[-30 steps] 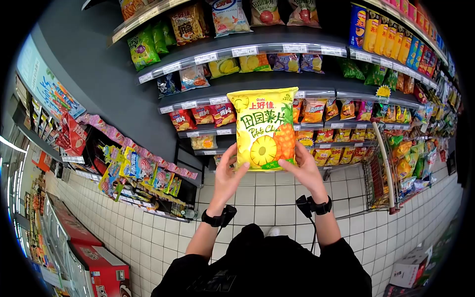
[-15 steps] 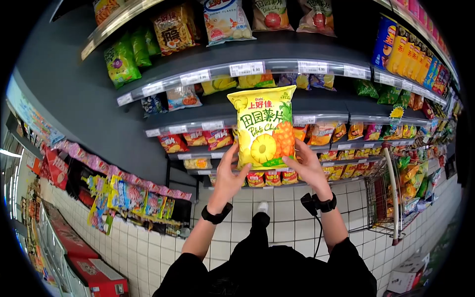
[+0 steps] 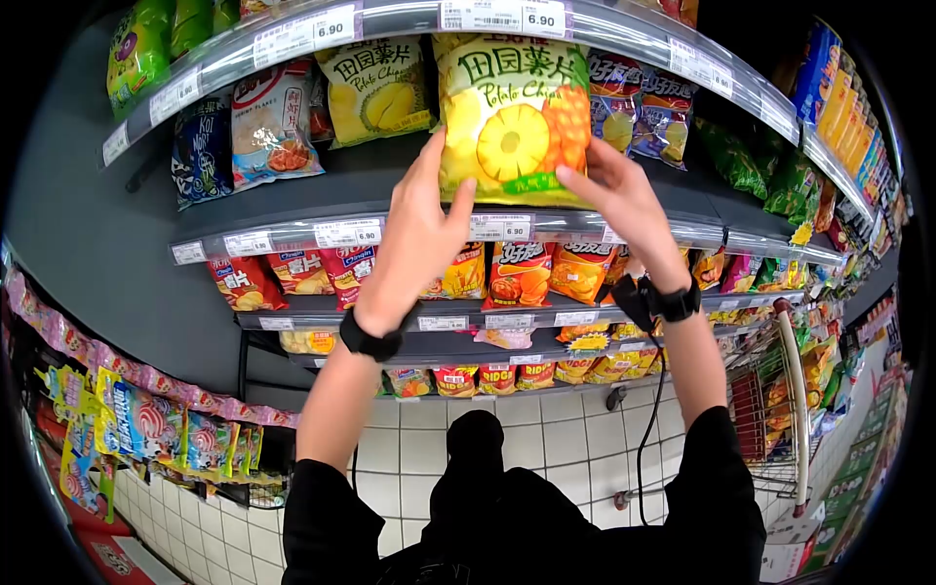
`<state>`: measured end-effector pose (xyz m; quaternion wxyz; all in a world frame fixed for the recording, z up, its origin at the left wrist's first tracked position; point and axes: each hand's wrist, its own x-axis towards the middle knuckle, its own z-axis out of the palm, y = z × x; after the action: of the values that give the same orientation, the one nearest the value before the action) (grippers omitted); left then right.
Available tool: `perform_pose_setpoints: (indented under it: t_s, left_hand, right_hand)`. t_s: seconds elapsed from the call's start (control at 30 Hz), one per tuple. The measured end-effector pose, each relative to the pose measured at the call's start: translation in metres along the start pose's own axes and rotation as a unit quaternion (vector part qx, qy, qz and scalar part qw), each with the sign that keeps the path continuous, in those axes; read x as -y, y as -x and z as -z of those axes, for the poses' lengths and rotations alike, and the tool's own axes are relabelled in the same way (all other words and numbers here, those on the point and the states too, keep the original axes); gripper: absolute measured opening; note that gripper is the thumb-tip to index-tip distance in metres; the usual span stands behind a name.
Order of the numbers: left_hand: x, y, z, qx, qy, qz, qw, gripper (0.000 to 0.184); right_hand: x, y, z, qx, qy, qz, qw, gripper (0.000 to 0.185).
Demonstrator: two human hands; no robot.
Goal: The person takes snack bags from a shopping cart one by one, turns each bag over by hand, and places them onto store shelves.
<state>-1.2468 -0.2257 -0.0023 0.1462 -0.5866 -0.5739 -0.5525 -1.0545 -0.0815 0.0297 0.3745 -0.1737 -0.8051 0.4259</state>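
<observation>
A yellow bag of potato chips (image 3: 512,122) with a pineapple print stands upright at a shelf, held between my two hands. My left hand (image 3: 417,239) grips its lower left side, thumb on the front. At the lower right edge, my right hand (image 3: 626,205) has its thumb pressed on the front; its other fingers are partly behind the bag. The bag's top edge reaches up to the price rail above. Just left of it sits another yellow potato chips bag (image 3: 378,90). Purple snack bags (image 3: 665,115) stand on its right.
Price rails (image 3: 356,232) run along the curved shelf edges above and below the bag. Red and orange chip bags (image 3: 520,271) fill the shelf beneath. A shopping cart (image 3: 792,409) with snacks stands at right. Hanging candy packs (image 3: 141,419) are at lower left.
Both hands have carried the potato chips bag forward to the shelf, between other bags. The view has come closer to the shelves.
</observation>
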Motion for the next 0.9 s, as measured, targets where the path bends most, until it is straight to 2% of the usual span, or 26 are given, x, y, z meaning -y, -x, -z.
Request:
perform_pose_setpoints:
  t_s: [0.1, 0.2, 0.23, 0.3, 0.37, 0.43, 0.5, 0.57, 0.63, 0.7, 0.9]
  left_hand:
    - [0.017, -0.019, 0.004, 0.039, 0.018, 0.039, 0.998, 0.053]
    - [0.022, -0.042, 0.012, 0.189, -0.066, 0.117, 0.973, 0.060]
    - [0.023, -0.047, 0.010, 0.190, -0.069, 0.116, 0.973, 0.060]
    - [0.027, -0.057, 0.006, 0.216, -0.187, 0.136, 0.949, 0.067]
    - [0.035, -0.066, 0.004, 0.241, -0.156, 0.156, 0.945, 0.072]
    - [0.047, -0.072, -0.001, 0.258, 0.047, 0.161, 0.952, 0.070]
    - [0.048, -0.076, -0.001, 0.275, 0.042, 0.186, 0.943, 0.069]
    - [0.037, -0.081, 0.002, 0.284, 0.079, 0.272, 0.916, 0.068]
    - [0.041, -0.089, 0.013, 0.324, 0.100, 0.280, 0.898, 0.073]
    - [0.043, -0.096, 0.017, 0.329, 0.111, 0.323, 0.881, 0.075]
    - [0.043, -0.111, 0.027, 0.336, 0.125, 0.365, 0.859, 0.074]
  right_hand:
    - [0.001, -0.024, 0.000, 0.012, 0.004, -0.009, 1.000, 0.053]
    - [0.001, -0.052, 0.000, 0.051, 0.080, -0.067, 0.993, 0.056]
    - [-0.005, -0.061, -0.005, 0.040, 0.072, -0.051, 0.995, 0.061]
    - [-0.005, -0.073, -0.003, 0.045, 0.122, -0.089, 0.988, 0.069]
    - [-0.010, -0.084, -0.003, 0.054, 0.115, -0.100, 0.987, 0.072]
    - [-0.017, -0.095, -0.003, 0.062, 0.110, -0.114, 0.986, 0.075]
    - [-0.019, -0.102, -0.003, 0.058, 0.137, -0.142, 0.979, 0.074]
    - [-0.014, -0.107, -0.004, 0.078, 0.151, -0.145, 0.975, 0.072]
    - [-0.017, -0.113, 0.000, 0.098, 0.163, -0.151, 0.970, 0.070]
    - [-0.028, -0.121, 0.002, 0.104, 0.137, -0.137, 0.975, 0.058]
    - [-0.041, -0.130, 0.008, 0.123, 0.116, -0.154, 0.974, 0.066]
